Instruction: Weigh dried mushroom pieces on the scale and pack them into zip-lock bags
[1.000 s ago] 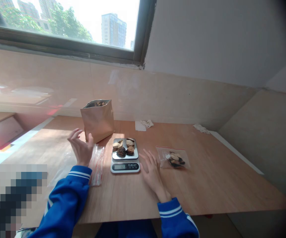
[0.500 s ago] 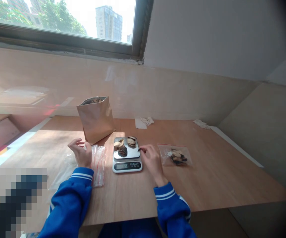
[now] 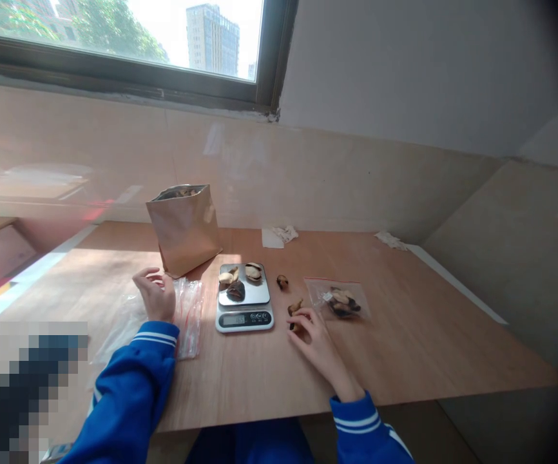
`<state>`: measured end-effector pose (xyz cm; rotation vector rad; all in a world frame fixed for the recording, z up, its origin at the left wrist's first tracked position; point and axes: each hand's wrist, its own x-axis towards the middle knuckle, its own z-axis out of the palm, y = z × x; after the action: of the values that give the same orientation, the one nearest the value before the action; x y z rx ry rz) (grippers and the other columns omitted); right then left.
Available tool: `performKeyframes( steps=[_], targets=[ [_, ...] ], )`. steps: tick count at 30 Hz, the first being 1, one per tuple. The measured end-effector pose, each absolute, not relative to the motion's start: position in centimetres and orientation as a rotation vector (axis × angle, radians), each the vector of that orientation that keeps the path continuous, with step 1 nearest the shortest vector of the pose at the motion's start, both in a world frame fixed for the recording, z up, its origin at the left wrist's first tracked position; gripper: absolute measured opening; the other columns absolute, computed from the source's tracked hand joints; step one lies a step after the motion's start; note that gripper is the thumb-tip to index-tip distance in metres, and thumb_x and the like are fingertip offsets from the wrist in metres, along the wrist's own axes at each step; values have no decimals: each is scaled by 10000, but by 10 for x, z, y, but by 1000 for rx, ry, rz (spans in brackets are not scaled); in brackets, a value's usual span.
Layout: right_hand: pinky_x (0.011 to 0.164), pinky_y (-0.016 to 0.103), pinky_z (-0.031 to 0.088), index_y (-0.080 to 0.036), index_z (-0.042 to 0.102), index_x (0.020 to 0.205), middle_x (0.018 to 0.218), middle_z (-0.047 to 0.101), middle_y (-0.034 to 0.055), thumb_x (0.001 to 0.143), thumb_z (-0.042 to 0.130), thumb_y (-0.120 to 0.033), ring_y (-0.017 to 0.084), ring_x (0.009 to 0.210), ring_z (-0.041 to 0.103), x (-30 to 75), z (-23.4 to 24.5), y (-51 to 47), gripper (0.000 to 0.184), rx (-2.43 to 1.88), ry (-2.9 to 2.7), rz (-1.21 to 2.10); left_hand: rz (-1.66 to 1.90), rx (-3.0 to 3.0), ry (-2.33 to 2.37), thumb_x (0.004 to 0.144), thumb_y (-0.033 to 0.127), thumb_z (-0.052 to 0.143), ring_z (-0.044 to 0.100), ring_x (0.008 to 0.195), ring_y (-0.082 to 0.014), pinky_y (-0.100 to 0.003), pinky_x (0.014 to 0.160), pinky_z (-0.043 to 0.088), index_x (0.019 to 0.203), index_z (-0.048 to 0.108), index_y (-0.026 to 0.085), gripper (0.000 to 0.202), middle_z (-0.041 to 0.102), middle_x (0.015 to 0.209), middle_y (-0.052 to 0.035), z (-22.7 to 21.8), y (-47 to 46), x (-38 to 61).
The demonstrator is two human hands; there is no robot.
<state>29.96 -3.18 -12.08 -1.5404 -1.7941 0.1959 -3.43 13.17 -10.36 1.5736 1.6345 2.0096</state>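
Note:
My right hand [image 3: 315, 341] is low over the table to the right of the kitchen scale [image 3: 246, 320], thumb and fingers closed around a small dried mushroom [image 3: 297, 327]. Two more dried mushrooms lie near it: one just beyond the fingertips [image 3: 295, 307], another farther back [image 3: 283, 282]. On the scale's steel plate sit several larger dried mushrooms [image 3: 236, 290]; its display is lit. My left hand [image 3: 157, 293] rests with bent, parted fingers and nothing in it, over clear zip bags [image 3: 189, 316].
An opened brown paper pouch [image 3: 182, 229] with mushrooms inside stands behind the scale. A clear zip bag of dried mushrooms [image 3: 344, 301] lies to the right. Crumpled tissue [image 3: 286, 233] and another scrap [image 3: 391, 241] are near the wall.
My right hand has moved from the scale's right edge toward me and to the right. Dried mushrooms now show on the table where the hand was. My left hand stays in place.

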Motion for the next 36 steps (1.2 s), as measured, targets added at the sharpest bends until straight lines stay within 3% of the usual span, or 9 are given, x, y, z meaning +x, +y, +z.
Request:
performKeyframes(
  steps=[5, 11, 18, 25, 30, 36],
  targets=[
    [904, 382, 479, -226, 672, 957, 1062, 593, 83, 775, 612, -215, 239, 1024, 572, 302, -110, -36, 192, -1533, -1888, 325, 1991, 1519, 1648, 703, 86, 533, 489, 727, -92, -225, 577, 416, 940, 424, 184, 279, 449, 1002, -32, -102, 129, -34],
    [867, 345, 495, -223, 656, 1024, 1023, 629, 68, 867, 473, -168, 203, 961, 610, 288, -84, -30, 247, -1503, -1783, 392, 1949, 1503, 1650, 717, 107, 525, 493, 706, -97, -235, 575, 418, 919, 422, 184, 239, 455, 979, -31, -100, 128, -33],
    [867, 372, 486, -276, 646, 1111, 1027, 624, 63, 870, 533, -214, 217, 982, 575, 244, -61, 21, 273, -1418, -1780, 143, 1929, 1504, 1694, 734, 121, 505, 499, 703, -111, -242, 568, 420, 911, 426, 186, 204, 480, 938, -28, -97, 126, -34],
    [929, 403, 458, -269, 576, 1214, 1125, 584, 71, 871, 528, -251, 227, 1056, 542, 241, -81, 16, 347, -1416, -1813, 140, 1904, 1516, 1683, 733, 127, 506, 511, 708, -120, -248, 574, 427, 909, 420, 189, 206, 489, 928, -34, -98, 128, -34],
    [930, 410, 449, -233, 608, 1136, 1118, 549, 95, 906, 398, -228, 217, 1050, 538, 270, -108, -10, 312, -1541, -1550, 10, 1882, 1520, 1680, 735, 139, 511, 515, 707, -124, -253, 579, 432, 899, 419, 193, 196, 495, 926, -35, -98, 128, -33],
    [974, 494, 387, -211, 613, 1059, 1129, 519, 106, 884, 414, -228, 251, 1089, 489, 290, -138, -17, 266, -1692, -1417, -176, 1855, 1469, 1694, 730, 154, 524, 516, 693, -122, -248, 571, 430, 890, 415, 196, 198, 506, 912, -28, -96, 125, -32]
  ],
)
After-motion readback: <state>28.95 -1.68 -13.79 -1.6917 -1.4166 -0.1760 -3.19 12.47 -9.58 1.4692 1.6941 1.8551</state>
